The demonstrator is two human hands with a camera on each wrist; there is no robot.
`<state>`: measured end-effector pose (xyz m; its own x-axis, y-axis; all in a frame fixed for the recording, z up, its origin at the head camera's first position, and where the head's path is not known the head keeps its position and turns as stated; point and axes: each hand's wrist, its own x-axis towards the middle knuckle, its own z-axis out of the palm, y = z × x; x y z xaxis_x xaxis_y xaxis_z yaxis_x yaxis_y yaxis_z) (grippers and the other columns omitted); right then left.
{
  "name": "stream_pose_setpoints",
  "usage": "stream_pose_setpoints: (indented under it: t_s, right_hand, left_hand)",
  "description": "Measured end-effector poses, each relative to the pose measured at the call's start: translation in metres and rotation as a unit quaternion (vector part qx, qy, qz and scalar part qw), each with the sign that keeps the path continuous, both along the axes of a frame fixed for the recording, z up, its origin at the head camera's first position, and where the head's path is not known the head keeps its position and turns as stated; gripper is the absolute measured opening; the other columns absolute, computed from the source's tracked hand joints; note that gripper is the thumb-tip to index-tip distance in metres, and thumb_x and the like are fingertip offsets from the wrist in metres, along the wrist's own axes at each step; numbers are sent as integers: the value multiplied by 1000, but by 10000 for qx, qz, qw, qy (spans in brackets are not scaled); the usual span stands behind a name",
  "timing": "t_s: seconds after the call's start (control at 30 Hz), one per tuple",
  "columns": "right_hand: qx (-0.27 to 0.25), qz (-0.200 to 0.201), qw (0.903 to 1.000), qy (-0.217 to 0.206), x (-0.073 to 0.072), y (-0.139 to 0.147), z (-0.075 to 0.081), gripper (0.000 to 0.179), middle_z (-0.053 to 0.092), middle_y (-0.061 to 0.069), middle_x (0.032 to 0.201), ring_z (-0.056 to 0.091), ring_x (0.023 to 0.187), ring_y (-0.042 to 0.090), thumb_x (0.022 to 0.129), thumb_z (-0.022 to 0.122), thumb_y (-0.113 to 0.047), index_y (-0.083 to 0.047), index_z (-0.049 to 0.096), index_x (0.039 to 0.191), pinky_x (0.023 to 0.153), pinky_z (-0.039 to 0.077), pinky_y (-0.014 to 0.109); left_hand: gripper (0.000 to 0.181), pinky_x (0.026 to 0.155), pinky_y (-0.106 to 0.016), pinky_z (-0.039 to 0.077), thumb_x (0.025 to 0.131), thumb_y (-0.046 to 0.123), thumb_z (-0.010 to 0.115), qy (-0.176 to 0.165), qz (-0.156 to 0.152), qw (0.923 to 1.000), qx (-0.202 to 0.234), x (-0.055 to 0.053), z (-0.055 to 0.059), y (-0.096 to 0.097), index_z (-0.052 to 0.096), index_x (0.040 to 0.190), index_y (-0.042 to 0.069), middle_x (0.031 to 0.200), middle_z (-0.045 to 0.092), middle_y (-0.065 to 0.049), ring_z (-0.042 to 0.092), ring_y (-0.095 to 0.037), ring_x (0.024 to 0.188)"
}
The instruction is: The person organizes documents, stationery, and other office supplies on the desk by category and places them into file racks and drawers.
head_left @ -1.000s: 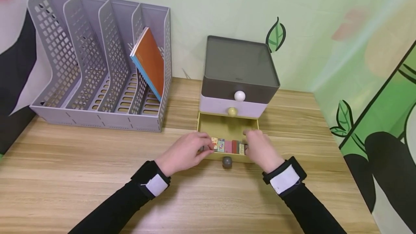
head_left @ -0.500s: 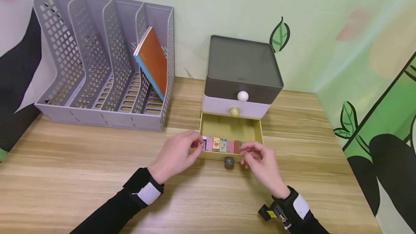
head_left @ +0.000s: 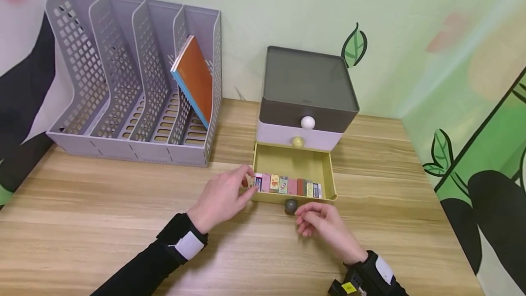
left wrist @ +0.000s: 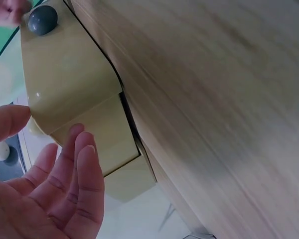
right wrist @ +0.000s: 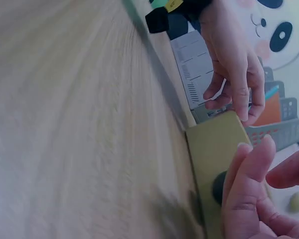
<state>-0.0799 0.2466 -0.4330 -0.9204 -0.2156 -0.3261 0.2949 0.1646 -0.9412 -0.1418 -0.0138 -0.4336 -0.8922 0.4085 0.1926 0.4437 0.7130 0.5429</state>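
A yellow drawer [head_left: 293, 161] stands pulled out at the bottom of a small drawer unit [head_left: 310, 79]. Along its front wall lies a row of several small printed blocks [head_left: 283, 185], pink, red and patterned. My left hand [head_left: 219, 198] is at the drawer's front left corner, thumb at the front wall's rim and loosely bent fingers beside the side wall [left wrist: 97, 132]. Just in front of the drawer, my right hand [head_left: 328, 229] hovers near the dark round knob [head_left: 291, 206]. Its fingers are loosely curled, with nothing seen between them.
Left of the drawer unit stands a grey-purple file rack [head_left: 127, 147]. An orange book [head_left: 195, 79] leans in its rightmost slot. A wooden tabletop [head_left: 123, 223] lies under everything, with a printed wall covering [head_left: 287, 8] behind.
My right hand has left the right end of the row and come back toward me, uncovering the blocks there. My left hand has shifted slightly left to the drawer's corner.
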Motion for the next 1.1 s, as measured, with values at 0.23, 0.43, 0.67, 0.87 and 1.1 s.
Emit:
stream_pose_setpoints:
  t_s: [0.23,0.43,0.67,0.87,1.1]
  right_hand:
    - [-894,308,9895,-1098,0,5,-10,38,65,5,92,63,77,10,97,53,-16,14,53,120,72,55,23]
    - [-1357,577,9793,-1384,-3,6,-16,41,68,7,97,66,80,11,102,47,-17,14,42,128,74,55,23]
    - [-2074,552,9624,-1668,-11,1,-19,42,70,9,101,67,80,10,100,49,-15,9,37,133,75,53,19]
    - [-2277,483,9575,-1701,-12,-2,-19,54,70,7,100,67,82,9,99,51,-13,13,33,142,77,53,19]
    - [-2292,292,9594,-1619,-13,-4,-16,53,68,5,97,66,80,8,99,51,-11,15,34,142,76,53,19]
  left_hand:
    - [46,60,-29,50,92,41,64,-142,-29,9994,-308,2,-2,-3,63,118,2,86,68,-2,59,-12,69]
    - [35,54,-29,46,89,41,67,-248,-230,9979,-554,3,-2,-2,66,97,7,74,61,2,54,-12,62]
    - [26,54,-29,44,88,36,70,-184,-210,9978,-609,1,0,-2,67,87,10,69,57,4,49,-11,60]
    - [26,54,-29,44,88,35,70,-216,-192,9978,-589,0,1,-1,68,88,9,72,60,2,50,-11,61]
    - [24,51,-27,40,89,34,70,-161,-191,9984,-502,0,1,0,66,87,10,69,55,5,47,-11,59]
